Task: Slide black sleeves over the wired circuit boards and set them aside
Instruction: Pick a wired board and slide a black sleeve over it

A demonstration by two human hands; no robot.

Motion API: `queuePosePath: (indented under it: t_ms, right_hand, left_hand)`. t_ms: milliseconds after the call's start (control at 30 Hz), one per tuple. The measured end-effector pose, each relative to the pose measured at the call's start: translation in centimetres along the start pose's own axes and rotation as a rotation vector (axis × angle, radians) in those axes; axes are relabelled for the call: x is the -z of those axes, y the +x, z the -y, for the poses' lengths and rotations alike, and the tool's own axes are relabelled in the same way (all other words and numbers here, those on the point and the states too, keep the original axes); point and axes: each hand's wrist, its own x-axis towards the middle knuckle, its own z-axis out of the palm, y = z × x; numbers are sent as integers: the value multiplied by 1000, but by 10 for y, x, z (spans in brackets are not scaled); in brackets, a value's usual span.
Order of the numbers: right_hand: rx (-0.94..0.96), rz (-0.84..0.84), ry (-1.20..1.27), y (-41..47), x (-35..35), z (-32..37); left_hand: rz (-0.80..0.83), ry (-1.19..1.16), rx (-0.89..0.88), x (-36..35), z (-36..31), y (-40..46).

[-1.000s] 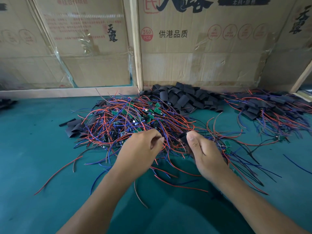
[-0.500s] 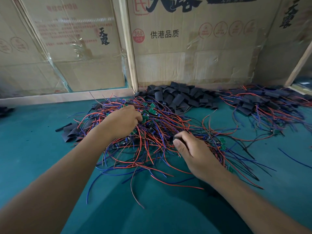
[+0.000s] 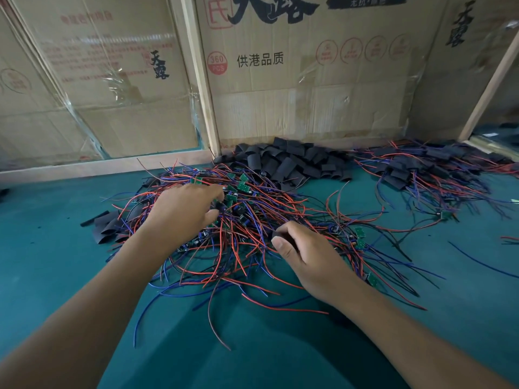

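Note:
A tangle of small green circuit boards with red and blue wires (image 3: pixel 269 211) covers the middle of the green table. My left hand (image 3: pixel 182 209) reaches into its far side, and its fingertips pinch a small dark part of one wired board (image 3: pixel 223 206). My right hand (image 3: pixel 306 256) rests on the near right of the tangle and grips a black sleeve (image 3: pixel 278 235) between thumb and fingers; most of the sleeve is hidden. Behind the tangle lies a heap of loose black sleeves (image 3: pixel 292 164). At the far right lies a pile of sleeved boards (image 3: pixel 432 172).
Cardboard boxes (image 3: pixel 309 80) stand as a wall along the table's back edge, with a wooden post (image 3: pixel 199 74) between them. A few flat black sleeves (image 3: pixel 108 224) lie left of the tangle. Bare green table (image 3: pixel 56 262) stretches to the left and near side.
My left hand left the right hand, reached forward into the far side of the wire tangle and closed its fingertips there. My right hand stayed put, still holding the sleeve.

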Motion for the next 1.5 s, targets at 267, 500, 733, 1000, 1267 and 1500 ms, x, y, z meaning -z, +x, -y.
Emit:
queuePosePath:
  t_ms: [267, 500, 733, 1000, 1267, 1500]
  right_hand:
    - [-143, -142, 55, 3, -1, -5]
    - [-195, -172, 74, 5, 1, -10]
    - [-198, -152, 63, 6, 0, -11]
    - [-169, -76, 69, 5, 2, -6]
    - [-76, -31, 80, 3, 2, -5]
    - [43, -6, 101, 1, 4, 4]
  left_hand:
    - [-391, -1308, 300, 0, -63, -56]
    - [-380, -1846, 295, -3, -92, -69]
    - [-443, -1895, 391, -1, -81, -66]
    - [-503, -2091, 427, 1, -69, -64]
    - [-421, -2207, 511, 1, -69, -61]
    - [-520, -2134, 585, 7, -68, -59]
